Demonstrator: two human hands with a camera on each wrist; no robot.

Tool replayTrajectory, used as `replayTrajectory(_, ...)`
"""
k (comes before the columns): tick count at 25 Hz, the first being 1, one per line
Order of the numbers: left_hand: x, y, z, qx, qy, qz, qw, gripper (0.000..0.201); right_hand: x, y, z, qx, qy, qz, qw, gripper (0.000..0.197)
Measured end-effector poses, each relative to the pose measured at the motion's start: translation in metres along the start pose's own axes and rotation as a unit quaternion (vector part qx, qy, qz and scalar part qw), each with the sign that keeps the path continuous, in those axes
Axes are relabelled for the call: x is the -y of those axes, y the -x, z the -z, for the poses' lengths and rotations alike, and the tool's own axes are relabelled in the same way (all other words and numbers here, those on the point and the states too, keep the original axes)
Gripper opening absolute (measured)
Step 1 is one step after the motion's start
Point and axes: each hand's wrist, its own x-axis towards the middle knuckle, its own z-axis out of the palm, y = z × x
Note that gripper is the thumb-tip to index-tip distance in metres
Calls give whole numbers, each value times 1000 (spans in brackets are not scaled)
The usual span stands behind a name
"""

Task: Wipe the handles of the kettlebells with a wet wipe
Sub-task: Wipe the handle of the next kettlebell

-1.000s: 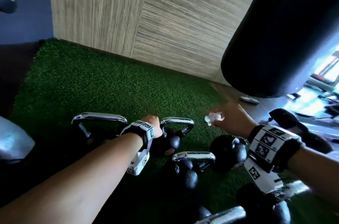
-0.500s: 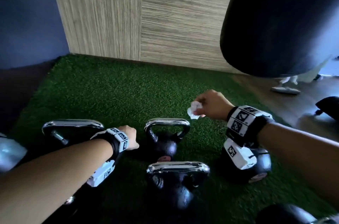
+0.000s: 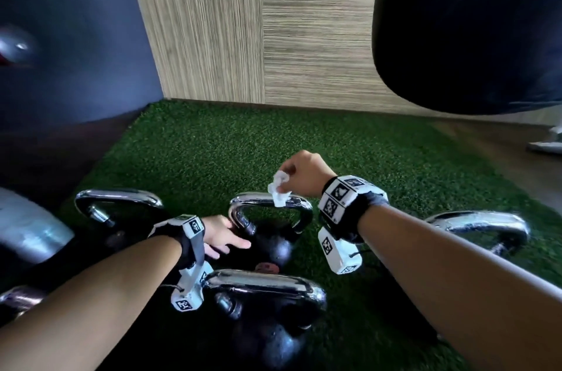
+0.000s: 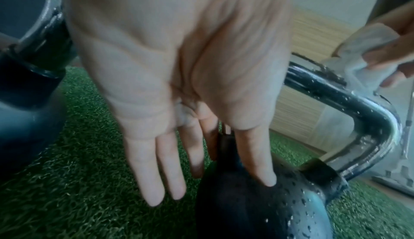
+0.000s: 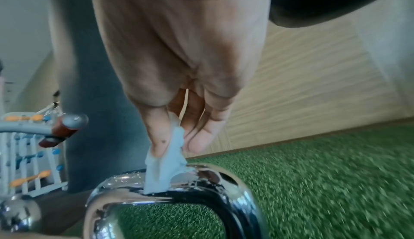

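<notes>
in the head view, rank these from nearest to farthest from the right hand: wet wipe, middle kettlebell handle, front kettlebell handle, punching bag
From the right hand:
1. wet wipe, pinched in its fingers.
2. middle kettlebell handle, just below, touched by the wipe.
3. front kettlebell handle, lower, toward the camera.
4. punching bag, hanging upper right.

Both bare forearms reach forward with banded wrists, the left hand [image 3: 220,235] lying low with its fingers [image 4: 170,168] straight and close together and the thumb stretched forward, while the right hand [image 3: 304,174] is raised higher, knuckles up, its thumb and fingertips [image 5: 156,145] pinched together pointing downward.
</notes>
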Motion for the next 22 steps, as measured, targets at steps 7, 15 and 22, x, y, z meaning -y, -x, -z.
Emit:
replayTrajectory(7, 7, -16, -7, -39, -3, -36, 999, 53, 13, 6, -2, 31, 61, 31, 997, 26)
replayTrajectory(15, 24, -49, -25, -75, 20, -148, 986, 133, 1, 19, 0, 55, 114, 27, 992, 36)
replayTrajectory(22, 18, -36, -21, -47, 37, -154, 986, 96, 5, 15, -9, 1, 137, 4, 991, 24)
